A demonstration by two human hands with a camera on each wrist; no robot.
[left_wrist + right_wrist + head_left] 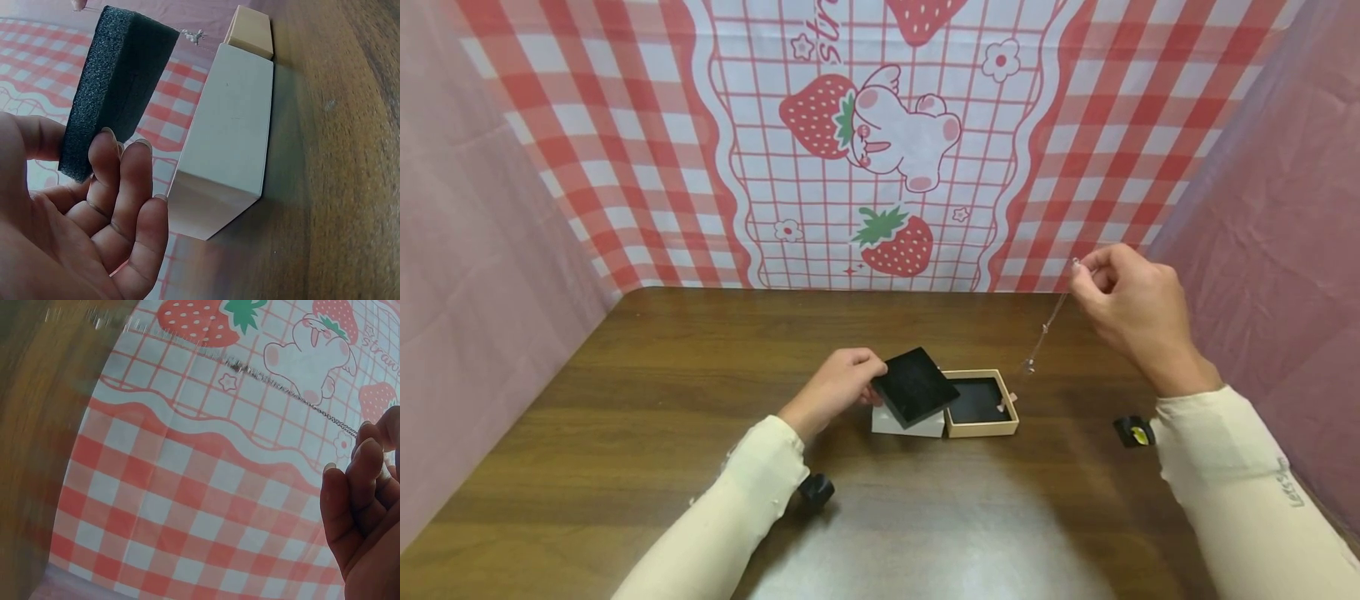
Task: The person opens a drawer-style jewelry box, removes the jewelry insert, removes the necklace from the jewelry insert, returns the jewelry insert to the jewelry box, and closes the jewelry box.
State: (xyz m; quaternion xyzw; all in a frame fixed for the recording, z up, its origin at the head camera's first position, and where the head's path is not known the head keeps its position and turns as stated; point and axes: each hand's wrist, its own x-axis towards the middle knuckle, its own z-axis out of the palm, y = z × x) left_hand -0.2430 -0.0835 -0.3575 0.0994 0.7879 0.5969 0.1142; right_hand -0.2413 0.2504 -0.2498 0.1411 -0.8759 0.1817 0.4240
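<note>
My left hand (842, 379) pinches a square black foam pad (916, 385) by its left edge, tilted above the table. Below the pad, a white box (228, 112) rests on the table, partly covered by the pad in the head view. Against its right side stands an open beige box tray (981, 429) with a black inside and a small ribbon tab at its right wall. Raised at the right, my right hand (1131, 304) pinches a fine silver chain (1056, 310) between thumb and fingertips. The chain hangs slanting, with a small pendant (1029, 365) at its low end, blurred in the right wrist view.
All of this is over a brown wooden table (647, 400). A red-and-white strawberry cloth (880, 242) hangs behind it, with pink curtains (482, 233) at both sides. Black wrist cameras (817, 490) sit by each sleeve.
</note>
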